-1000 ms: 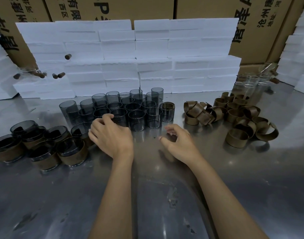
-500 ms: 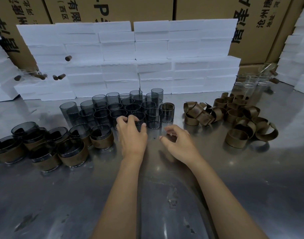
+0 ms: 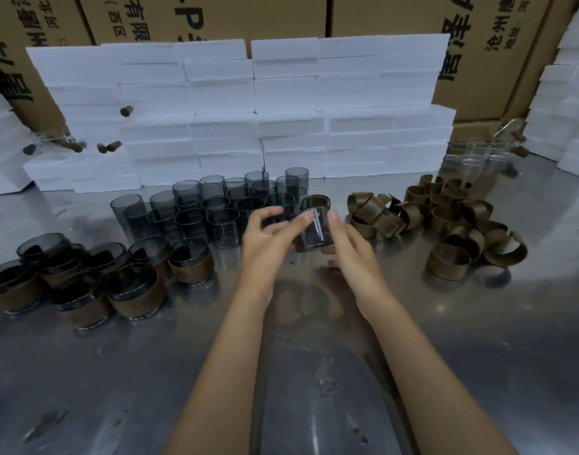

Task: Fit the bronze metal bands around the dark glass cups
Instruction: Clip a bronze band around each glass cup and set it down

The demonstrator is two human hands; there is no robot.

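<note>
Both hands share the grip on one dark glass cup [image 3: 312, 229], lifted just above the desk [image 3: 478, 339] in front of the bare cups [image 3: 215, 208]: the left hand [image 3: 265, 239] pinches its left side with curled fingers and thumb, and the right hand [image 3: 350, 244] wraps its right side from below. Whether a band already sits on it I cannot tell; a brownish tint shows at its far rim.

Loose bronze bands [image 3: 445, 224] lie heaped to the right, near the right hand; finished banded cups [image 3: 133, 290] stand at near left.

To do this step well, I would keep the cup steady in the left hand, free the right to fetch a band, spread the split ring only slightly, and slide it squarely down the wall so it seats level near the base, as on the finished ones. Squeezing thin glass hard looks risky.
</note>
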